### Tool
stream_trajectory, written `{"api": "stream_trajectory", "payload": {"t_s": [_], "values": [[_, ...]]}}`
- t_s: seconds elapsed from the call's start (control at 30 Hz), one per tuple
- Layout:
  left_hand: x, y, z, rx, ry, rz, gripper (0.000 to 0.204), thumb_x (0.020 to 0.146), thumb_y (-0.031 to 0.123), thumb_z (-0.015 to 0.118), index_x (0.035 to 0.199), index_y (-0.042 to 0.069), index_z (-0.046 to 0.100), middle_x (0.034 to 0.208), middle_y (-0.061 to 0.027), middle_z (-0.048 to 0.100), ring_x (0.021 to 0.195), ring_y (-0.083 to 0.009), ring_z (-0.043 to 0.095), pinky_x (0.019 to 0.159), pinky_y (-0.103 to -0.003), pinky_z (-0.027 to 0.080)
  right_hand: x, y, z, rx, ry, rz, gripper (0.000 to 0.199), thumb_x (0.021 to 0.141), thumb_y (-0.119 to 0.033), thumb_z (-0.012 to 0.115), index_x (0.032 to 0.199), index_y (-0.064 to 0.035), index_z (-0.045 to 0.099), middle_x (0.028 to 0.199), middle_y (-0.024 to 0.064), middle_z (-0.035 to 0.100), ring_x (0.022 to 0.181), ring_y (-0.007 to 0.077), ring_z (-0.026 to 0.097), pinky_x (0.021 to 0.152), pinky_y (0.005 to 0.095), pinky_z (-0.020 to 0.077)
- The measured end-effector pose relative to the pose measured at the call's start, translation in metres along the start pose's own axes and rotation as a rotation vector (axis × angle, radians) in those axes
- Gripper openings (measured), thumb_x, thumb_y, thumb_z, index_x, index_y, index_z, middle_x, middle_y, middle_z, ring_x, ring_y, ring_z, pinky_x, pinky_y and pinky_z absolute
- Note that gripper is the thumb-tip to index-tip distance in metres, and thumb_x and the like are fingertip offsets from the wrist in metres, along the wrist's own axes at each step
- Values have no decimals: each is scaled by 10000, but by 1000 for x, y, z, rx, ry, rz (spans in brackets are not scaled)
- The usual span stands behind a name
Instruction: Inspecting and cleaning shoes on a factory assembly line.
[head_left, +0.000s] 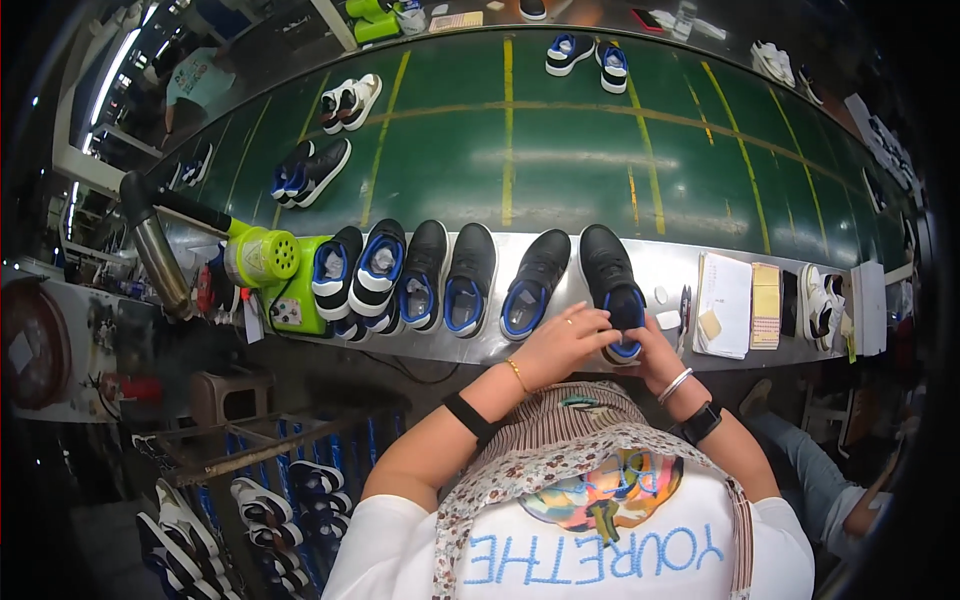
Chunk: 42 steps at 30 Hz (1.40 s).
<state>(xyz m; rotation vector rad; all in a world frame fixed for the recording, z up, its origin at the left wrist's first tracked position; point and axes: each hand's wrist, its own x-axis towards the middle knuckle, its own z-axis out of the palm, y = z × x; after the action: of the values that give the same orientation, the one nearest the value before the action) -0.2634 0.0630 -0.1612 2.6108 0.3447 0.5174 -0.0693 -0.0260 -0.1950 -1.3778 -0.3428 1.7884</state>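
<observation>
Basically, both hands are on the blk shoe [604, 262], which sits on the worktop [655, 262], toe pointing away to the green belt [570, 140], heel near the front edge. L hand [565, 345]: fingers bent over the collar opening, coming from the left. R hand [655, 355]: at the heel's right side, thumb by the blue-lined rim. Hands v. close together; can't tell if either's actually gripping, fingertips partly hidden.

2nd shoe [543, 265], also blk w/ blue lining, stands just L of it, untouched. Further L: row of 4 more blk shoes [472, 262], leftmost 2 atop others, then a green machine [298, 300].

R side: white tab [667, 320] near the shoe, then paper stack [727, 295], yellow pad [765, 305], white shoes [820, 305]. Belt carries a blk pair [612, 68] up top, among others. Lower L: rack [230, 460] w/ shoes.
</observation>
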Motion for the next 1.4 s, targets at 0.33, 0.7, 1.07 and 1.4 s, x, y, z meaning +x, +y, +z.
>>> {"api": "stream_trajectory", "payload": {"t_s": [0.33,0.7,1.07,1.4], "values": [[-142,-83,-5,362,52,-826,421,627,69,696,1030,52,573,1013,-127,590,1023,-268,522,860,-395,387,23,22,-48,-804,691,-329,634,804,-276,608,1309,-11,332,1307,212,338,1189,288,377,955,348,351],[44,23,-138,-175,47,-124,409,752,144,647,1132,70,516,953,-117,581,883,-256,556,958,-379,329,-12,-79,98,428,-437,-188,632,892,-581,275,1295,-103,365,1217,91,505,1125,220,491,957,397,384],[-55,-91,-14,-652,714,-1068,258,866,135,537,1079,-10,518,1003,-78,562,949,-161,520,851,-273,400,-4,-103,32,1007,-303,-355,687,842,-635,288,1256,-100,408,1178,148,483,1073,304,498,904,437,457],[-93,-118,38,-871,528,-1251,519,862,444,482,1236,88,431,1194,-84,485,1127,-208,412,925,-424,276,-13,-114,14,961,-346,-390,729,832,-658,225,1259,-93,401,1172,152,490,1057,309,510,893,446,463]]}}
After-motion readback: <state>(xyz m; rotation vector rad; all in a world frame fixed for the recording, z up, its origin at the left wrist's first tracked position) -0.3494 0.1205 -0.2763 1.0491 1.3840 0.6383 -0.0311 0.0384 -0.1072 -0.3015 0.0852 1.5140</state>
